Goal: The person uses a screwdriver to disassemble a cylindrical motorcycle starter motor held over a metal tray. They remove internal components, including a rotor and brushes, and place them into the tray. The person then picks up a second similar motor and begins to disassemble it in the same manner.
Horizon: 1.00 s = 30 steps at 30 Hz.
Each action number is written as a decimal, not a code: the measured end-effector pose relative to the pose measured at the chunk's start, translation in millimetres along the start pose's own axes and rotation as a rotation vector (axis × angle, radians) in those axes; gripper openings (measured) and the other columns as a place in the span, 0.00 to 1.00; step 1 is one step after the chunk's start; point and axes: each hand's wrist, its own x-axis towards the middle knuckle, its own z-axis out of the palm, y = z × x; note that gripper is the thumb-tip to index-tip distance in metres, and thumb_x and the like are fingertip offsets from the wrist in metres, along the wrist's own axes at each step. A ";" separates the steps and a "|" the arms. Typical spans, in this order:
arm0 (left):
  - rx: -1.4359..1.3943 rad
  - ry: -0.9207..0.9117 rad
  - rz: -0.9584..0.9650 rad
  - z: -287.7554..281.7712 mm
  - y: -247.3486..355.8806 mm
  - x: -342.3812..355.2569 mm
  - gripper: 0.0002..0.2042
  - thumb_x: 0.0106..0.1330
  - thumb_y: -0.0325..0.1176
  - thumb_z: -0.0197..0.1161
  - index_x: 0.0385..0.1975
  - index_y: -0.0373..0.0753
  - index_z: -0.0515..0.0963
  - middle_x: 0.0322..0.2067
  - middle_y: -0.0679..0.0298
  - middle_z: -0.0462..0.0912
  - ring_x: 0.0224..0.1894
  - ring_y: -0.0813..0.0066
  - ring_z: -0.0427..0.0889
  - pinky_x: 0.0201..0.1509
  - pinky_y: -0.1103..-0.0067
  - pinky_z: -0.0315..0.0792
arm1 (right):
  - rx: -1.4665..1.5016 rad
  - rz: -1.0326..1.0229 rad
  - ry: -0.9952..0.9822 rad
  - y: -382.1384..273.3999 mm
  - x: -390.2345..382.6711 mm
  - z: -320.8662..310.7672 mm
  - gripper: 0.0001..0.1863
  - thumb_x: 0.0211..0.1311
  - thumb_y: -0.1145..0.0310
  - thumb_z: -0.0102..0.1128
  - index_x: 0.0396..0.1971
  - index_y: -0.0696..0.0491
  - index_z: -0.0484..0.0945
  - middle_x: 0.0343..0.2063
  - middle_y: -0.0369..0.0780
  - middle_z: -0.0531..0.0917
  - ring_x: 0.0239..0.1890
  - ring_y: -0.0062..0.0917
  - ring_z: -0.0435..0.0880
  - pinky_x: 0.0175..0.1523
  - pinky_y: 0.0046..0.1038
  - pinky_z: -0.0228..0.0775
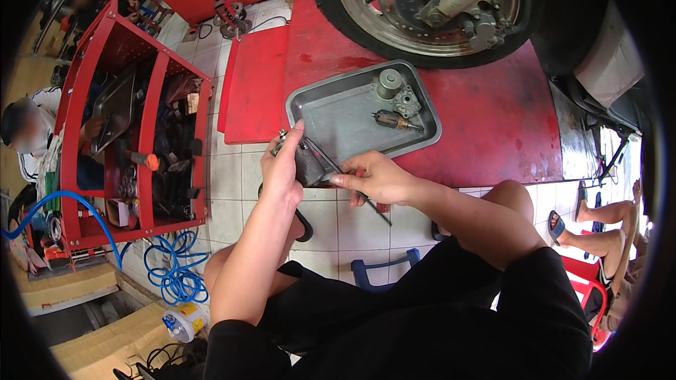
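In front of me my left hand [283, 165] is closed around a dark grey, blocky piece [310, 167] with small shiny metal fittings at its top; its exact kind is hard to make out. My right hand [380, 179] pinches a thin dark rod [381, 212], which slants across the grey piece and out below the fingers. Something red shows beneath the right hand. Just beyond both hands lies a metal tray [338, 79]. At its right side sit a silver cylindrical housing [389, 84], a cast metal cover [406, 103] and a motor armature [396, 121].
The tray rests on a red platform [486, 127], below a motorcycle wheel [394, 56] with a brake disc. To the left stands a red tool cart [148, 155], with a person behind it. Coiled blue hose [172, 267] lies on the tiles. A blue stool [380, 274] is beneath me.
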 end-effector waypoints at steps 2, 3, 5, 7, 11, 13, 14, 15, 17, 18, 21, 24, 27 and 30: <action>0.025 -0.013 -0.019 2.6 -1.2 -3.2 0.17 0.62 0.41 0.73 0.38 0.37 0.75 0.30 0.65 0.80 0.30 0.73 0.82 0.36 0.73 0.79 | -0.039 -0.015 0.110 -4.4 -3.4 -0.3 0.18 0.72 0.58 0.58 0.44 0.61 0.82 0.30 0.40 0.84 0.27 0.19 0.82 0.34 0.24 0.75; 0.015 -0.024 -0.036 4.5 -1.6 -4.5 0.17 0.63 0.42 0.73 0.38 0.37 0.75 0.30 0.65 0.80 0.30 0.72 0.82 0.36 0.72 0.79 | -0.076 -0.068 0.153 -3.6 -4.2 0.1 0.18 0.72 0.59 0.58 0.44 0.61 0.82 0.29 0.41 0.84 0.27 0.21 0.83 0.34 0.25 0.75; -0.007 -0.049 -0.069 8.5 -2.4 -6.6 0.18 0.63 0.42 0.73 0.39 0.38 0.75 0.31 0.64 0.80 0.30 0.72 0.82 0.36 0.72 0.80 | -0.152 -0.174 0.240 -0.5 -5.9 -0.3 0.17 0.72 0.60 0.58 0.43 0.61 0.82 0.27 0.44 0.84 0.27 0.24 0.83 0.35 0.28 0.75; -0.006 -0.062 -0.081 12.3 -1.8 -8.2 0.19 0.62 0.43 0.74 0.41 0.37 0.75 0.33 0.63 0.80 0.33 0.72 0.82 0.39 0.72 0.79 | -0.205 -0.211 0.258 3.7 -7.3 -2.6 0.17 0.73 0.60 0.56 0.45 0.60 0.82 0.23 0.41 0.80 0.22 0.21 0.79 0.30 0.27 0.73; -0.009 0.005 -0.042 9.9 -4.5 2.5 0.21 0.62 0.44 0.74 0.45 0.37 0.75 0.39 0.63 0.81 0.41 0.71 0.82 0.47 0.71 0.78 | -0.164 -0.098 0.224 -13.8 -21.1 -1.1 0.18 0.74 0.60 0.54 0.45 0.61 0.82 0.19 0.40 0.77 0.15 0.22 0.74 0.24 0.30 0.70; -0.025 -0.018 -0.047 12.3 -3.7 4.8 0.21 0.62 0.44 0.74 0.46 0.36 0.75 0.40 0.63 0.80 0.44 0.71 0.81 0.50 0.72 0.77 | -0.215 -0.158 0.236 -1.3 -19.8 -5.1 0.18 0.74 0.60 0.54 0.43 0.61 0.82 0.18 0.40 0.76 0.12 0.22 0.73 0.21 0.31 0.69; -0.033 -0.029 -0.049 14.2 -3.8 5.5 0.22 0.62 0.44 0.74 0.46 0.36 0.75 0.41 0.63 0.80 0.46 0.71 0.80 0.52 0.72 0.76 | -0.241 -0.189 0.242 3.2 -19.9 -7.1 0.18 0.74 0.60 0.54 0.42 0.61 0.81 0.17 0.40 0.76 0.11 0.22 0.72 0.20 0.31 0.68; -0.015 -0.021 -0.023 13.8 -4.6 6.0 0.22 0.62 0.43 0.74 0.46 0.36 0.76 0.41 0.63 0.80 0.45 0.72 0.80 0.51 0.73 0.76 | -0.265 -0.153 0.237 -0.7 -21.5 -7.0 0.17 0.73 0.60 0.54 0.39 0.61 0.82 0.19 0.44 0.78 0.17 0.29 0.75 0.26 0.35 0.69; 0.021 -0.004 0.029 13.0 -6.1 6.5 0.21 0.62 0.43 0.74 0.46 0.35 0.76 0.40 0.63 0.80 0.44 0.73 0.80 0.49 0.74 0.75 | -0.313 -0.081 0.226 -13.2 -27.2 -7.8 0.17 0.71 0.60 0.55 0.34 0.61 0.82 0.24 0.51 0.83 0.29 0.44 0.82 0.38 0.42 0.72; 0.050 -0.001 0.055 13.7 -6.6 5.8 0.21 0.62 0.42 0.74 0.45 0.35 0.76 0.39 0.63 0.80 0.43 0.74 0.80 0.48 0.75 0.75 | -0.361 -0.111 0.244 -17.7 -30.2 -9.2 0.17 0.71 0.61 0.55 0.33 0.61 0.82 0.25 0.51 0.83 0.30 0.46 0.82 0.39 0.43 0.72; 0.143 -0.010 0.167 17.0 -9.4 3.7 0.20 0.61 0.40 0.75 0.44 0.35 0.76 0.37 0.65 0.81 0.40 0.78 0.79 0.45 0.78 0.74 | -0.505 -0.233 0.320 -18.6 -31.6 -14.0 0.16 0.70 0.62 0.54 0.32 0.61 0.82 0.28 0.52 0.83 0.35 0.51 0.83 0.42 0.47 0.72; 0.257 -0.057 0.329 18.6 -15.3 6.6 0.19 0.61 0.38 0.76 0.43 0.34 0.76 0.34 0.66 0.81 0.37 0.81 0.78 0.42 0.81 0.72 | -0.632 -0.294 0.359 -9.3 -26.9 -21.1 0.15 0.70 0.64 0.53 0.32 0.60 0.82 0.30 0.54 0.83 0.38 0.52 0.82 0.46 0.49 0.74; 0.376 -0.086 0.444 18.6 -17.8 9.0 0.19 0.60 0.36 0.76 0.43 0.33 0.76 0.33 0.67 0.81 0.35 0.83 0.77 0.42 0.83 0.71 | -0.672 -0.207 0.332 -8.1 -25.0 -23.2 0.14 0.69 0.65 0.54 0.33 0.61 0.82 0.27 0.54 0.82 0.36 0.52 0.82 0.43 0.47 0.73; 0.438 -0.081 0.502 20.4 -20.6 7.8 0.19 0.61 0.35 0.76 0.43 0.32 0.75 0.33 0.67 0.81 0.35 0.84 0.77 0.42 0.84 0.71 | -0.693 -0.209 0.333 -5.2 -23.1 -26.0 0.14 0.70 0.64 0.54 0.34 0.60 0.82 0.27 0.53 0.83 0.36 0.51 0.82 0.43 0.47 0.73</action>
